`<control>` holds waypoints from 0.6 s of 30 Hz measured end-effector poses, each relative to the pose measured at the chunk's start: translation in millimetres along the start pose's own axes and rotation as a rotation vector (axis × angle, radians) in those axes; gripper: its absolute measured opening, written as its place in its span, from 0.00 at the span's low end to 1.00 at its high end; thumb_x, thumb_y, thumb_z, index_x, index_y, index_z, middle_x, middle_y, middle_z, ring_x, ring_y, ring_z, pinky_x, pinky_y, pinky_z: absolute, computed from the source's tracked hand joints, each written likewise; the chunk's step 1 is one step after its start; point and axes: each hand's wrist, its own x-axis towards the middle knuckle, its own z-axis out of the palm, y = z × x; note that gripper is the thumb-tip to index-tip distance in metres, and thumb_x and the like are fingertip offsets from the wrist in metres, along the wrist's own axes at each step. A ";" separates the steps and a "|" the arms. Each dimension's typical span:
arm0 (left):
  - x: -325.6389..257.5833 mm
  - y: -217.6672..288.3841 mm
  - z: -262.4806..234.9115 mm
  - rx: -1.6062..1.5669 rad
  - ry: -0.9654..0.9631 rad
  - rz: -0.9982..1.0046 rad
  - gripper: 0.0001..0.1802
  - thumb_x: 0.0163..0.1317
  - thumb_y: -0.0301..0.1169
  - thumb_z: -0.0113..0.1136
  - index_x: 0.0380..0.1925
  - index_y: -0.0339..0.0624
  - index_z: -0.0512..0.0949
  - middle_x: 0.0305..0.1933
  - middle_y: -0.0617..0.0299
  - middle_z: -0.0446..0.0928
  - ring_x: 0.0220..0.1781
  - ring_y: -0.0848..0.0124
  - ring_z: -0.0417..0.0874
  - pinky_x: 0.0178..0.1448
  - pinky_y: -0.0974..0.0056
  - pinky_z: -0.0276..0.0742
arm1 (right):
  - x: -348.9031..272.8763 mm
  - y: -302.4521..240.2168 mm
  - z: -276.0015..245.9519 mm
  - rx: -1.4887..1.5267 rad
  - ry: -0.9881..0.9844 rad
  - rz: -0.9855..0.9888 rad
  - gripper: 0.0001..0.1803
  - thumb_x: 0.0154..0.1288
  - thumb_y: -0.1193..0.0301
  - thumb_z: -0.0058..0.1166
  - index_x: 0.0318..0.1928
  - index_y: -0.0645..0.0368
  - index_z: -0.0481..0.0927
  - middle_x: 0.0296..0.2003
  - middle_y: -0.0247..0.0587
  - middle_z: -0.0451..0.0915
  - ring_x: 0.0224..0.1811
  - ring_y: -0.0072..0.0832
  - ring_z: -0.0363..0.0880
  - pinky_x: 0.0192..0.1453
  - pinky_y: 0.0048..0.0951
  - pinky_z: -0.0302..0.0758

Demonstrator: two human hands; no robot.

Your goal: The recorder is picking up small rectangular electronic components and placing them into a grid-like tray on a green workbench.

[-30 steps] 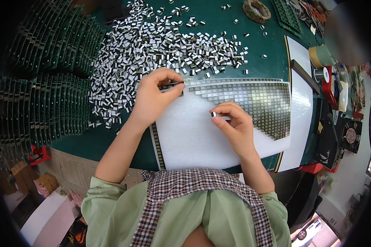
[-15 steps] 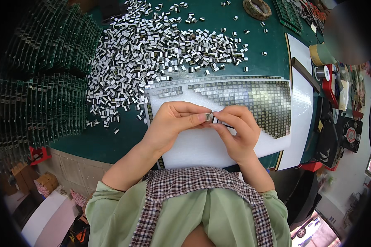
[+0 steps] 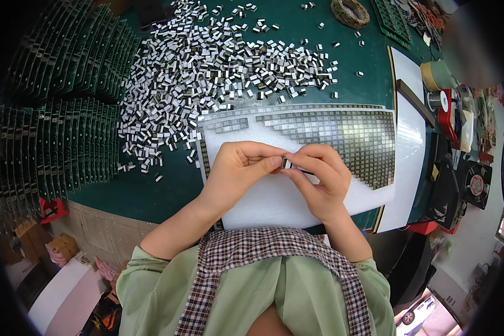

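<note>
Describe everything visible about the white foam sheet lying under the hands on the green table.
The white foam sheet is a flat rectangular pad, soft-looking and matte, lying on the dark green table right in front of the person. Its far and right part is covered with small dark rectangular components set in tidy rows forming a stepped wedge, with a short separate row near the upper left corner. The near part is bare. The left hand and right hand meet above its middle, pinching one small component; whether they rest on it is unclear.
</note>
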 end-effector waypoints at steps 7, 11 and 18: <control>-2.6 7.2 0.5 0.057 -0.009 -0.032 0.10 0.59 0.19 0.56 0.41 0.27 0.78 0.39 0.52 0.81 0.40 0.71 0.82 0.47 0.69 0.78 | 0.3 1.3 -1.1 -0.013 -0.023 -0.010 0.16 0.42 0.80 0.66 0.36 0.60 0.83 0.30 0.36 0.76 0.25 0.22 0.73 0.25 0.20 0.70; -3.0 3.1 0.3 0.054 0.008 -0.004 0.10 0.59 0.19 0.56 0.41 0.27 0.78 0.39 0.52 0.81 0.40 0.71 0.82 0.47 0.70 0.78 | -0.5 1.7 -0.9 -0.038 -0.029 -0.031 0.15 0.41 0.80 0.66 0.36 0.59 0.83 0.30 0.36 0.76 0.25 0.22 0.74 0.25 0.21 0.70; -8.4 7.9 8.5 0.252 0.085 0.038 0.10 0.59 0.21 0.57 0.40 0.27 0.78 0.38 0.53 0.81 0.40 0.74 0.81 0.46 0.71 0.78 | -2.4 2.8 3.2 -0.177 -0.029 -0.093 0.15 0.41 0.79 0.66 0.35 0.60 0.82 0.29 0.37 0.77 0.27 0.27 0.76 0.26 0.24 0.71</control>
